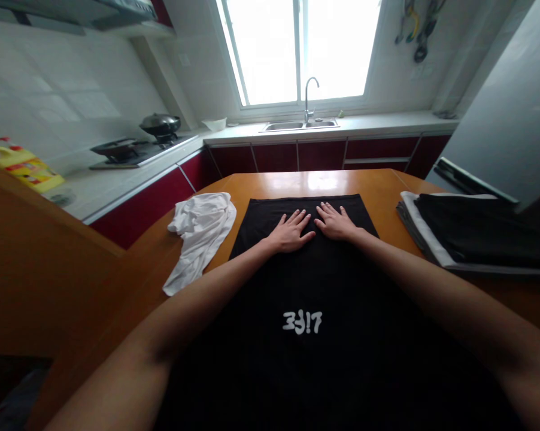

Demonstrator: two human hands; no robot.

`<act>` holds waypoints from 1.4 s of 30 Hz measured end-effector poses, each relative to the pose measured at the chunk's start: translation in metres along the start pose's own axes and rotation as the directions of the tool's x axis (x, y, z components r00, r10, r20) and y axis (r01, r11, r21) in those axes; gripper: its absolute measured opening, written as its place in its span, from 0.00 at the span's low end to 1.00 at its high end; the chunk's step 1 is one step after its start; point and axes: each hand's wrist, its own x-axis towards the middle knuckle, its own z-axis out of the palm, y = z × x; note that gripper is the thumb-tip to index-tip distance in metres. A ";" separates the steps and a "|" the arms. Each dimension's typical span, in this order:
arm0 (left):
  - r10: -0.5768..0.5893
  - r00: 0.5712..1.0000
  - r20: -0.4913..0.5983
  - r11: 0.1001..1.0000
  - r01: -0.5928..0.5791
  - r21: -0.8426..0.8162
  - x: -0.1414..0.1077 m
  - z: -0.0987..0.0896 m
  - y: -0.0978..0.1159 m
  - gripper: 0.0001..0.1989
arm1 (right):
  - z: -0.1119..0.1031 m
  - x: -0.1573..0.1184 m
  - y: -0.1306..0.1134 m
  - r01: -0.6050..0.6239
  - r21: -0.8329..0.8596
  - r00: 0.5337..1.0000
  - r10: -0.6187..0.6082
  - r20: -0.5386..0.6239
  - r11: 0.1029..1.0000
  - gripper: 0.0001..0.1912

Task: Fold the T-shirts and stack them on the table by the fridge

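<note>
**Both hands open, palms down on black cloth, worktop center.**

Nearest: black cloth (301, 275) laid out on the worktop (310, 181), running from the bottom of view to past the fingertips. White lettering (303, 322) on it, on the near side of both hands, upside down from here.

Left hand (292, 232): open, fingers spread, palm down on the cloth, gripping nothing. Right hand (335, 222): same, open and flat, just beside the left one. Thumbs point inward, hands not touching. Cloth looks mostly smooth around them; far edge sits just beyond the fingers, roughly straight.

Left of left hand: crumpled white cloth (202, 224) on the worktop, apart from the black one. Right of right hand, well apart: folded stack (485, 230), black on top, white and gray layers under.

Farther out, beyond the hands to the left: yellow jug (23, 167) with red top, then stove (162, 149) with a shallow pan (115, 146) and a lidded pot (161, 124), then white bowl (215, 124). Straight ahead past the hands: double sink (284, 126) with faucet (306, 99) set in the kitchen counter (364, 123), dark red cabinets (319, 155) below. Bright window (270, 54) behind.
</note>
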 end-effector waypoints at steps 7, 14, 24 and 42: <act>-0.235 0.961 -0.143 0.970 0.242 0.031 0.011 -0.021 -0.064 0.36 | -0.007 0.009 0.024 -0.079 -0.011 0.989 0.077 -0.125 0.997 0.37; -0.447 0.893 -0.057 0.893 0.449 0.024 0.008 -0.017 -0.119 0.38 | -0.012 0.021 0.069 -0.308 -0.028 0.951 0.308 -0.004 0.951 0.42; -0.213 0.958 -0.192 0.969 0.232 0.081 -0.017 -0.037 -0.057 0.34 | -0.033 -0.021 0.011 -0.100 -0.022 0.976 0.094 -0.197 0.995 0.35; 0.157 0.986 0.059 0.980 -0.149 -0.129 -0.288 -0.006 0.116 0.34 | -0.013 -0.322 -0.100 0.361 0.138 0.923 -0.374 0.085 0.922 0.39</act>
